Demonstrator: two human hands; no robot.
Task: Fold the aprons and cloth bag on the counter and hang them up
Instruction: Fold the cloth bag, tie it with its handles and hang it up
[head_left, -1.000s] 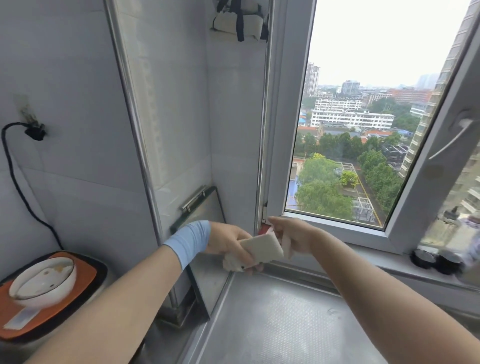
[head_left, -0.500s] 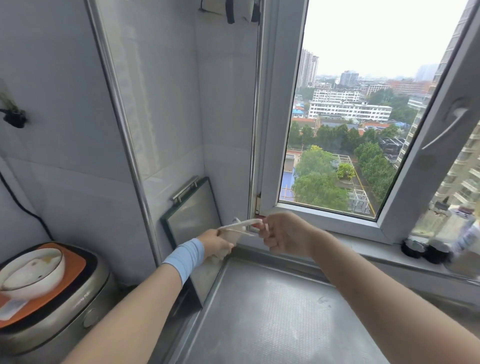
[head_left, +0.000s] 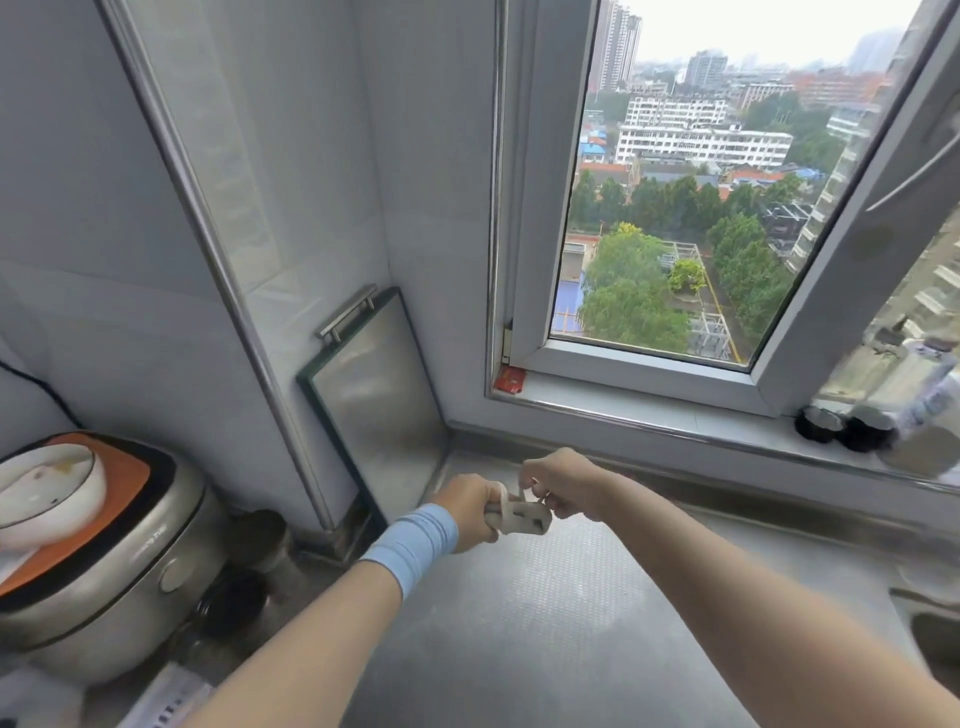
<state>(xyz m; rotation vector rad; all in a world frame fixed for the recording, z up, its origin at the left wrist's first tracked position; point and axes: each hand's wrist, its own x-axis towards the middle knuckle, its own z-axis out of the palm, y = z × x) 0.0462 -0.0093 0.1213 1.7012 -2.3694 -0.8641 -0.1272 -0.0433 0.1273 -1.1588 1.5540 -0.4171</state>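
A small cream cloth bundle (head_left: 522, 519), folded tight with a strap looped around it, hangs between my two hands just above the steel counter (head_left: 545, 623). My left hand (head_left: 465, 512), a light blue band on its wrist, grips the bundle's left end. My right hand (head_left: 566, 483) pinches the strap at the bundle's right side with curled fingers. No hanging cloth shows in this view.
A steel board with a handle (head_left: 374, 395) leans in the corner behind my hands. A rice cooker (head_left: 104, 561) with a white bowl (head_left: 44, 483) on top sits at the left. Dark jars (head_left: 841, 428) stand on the sill of the open window (head_left: 675, 208). A sink edge (head_left: 930, 618) shows at right.
The view has tilted down, so the hung cloth at the top left the frame. Both hands came lower and nearer with the bundle, and a strap now loops around it.
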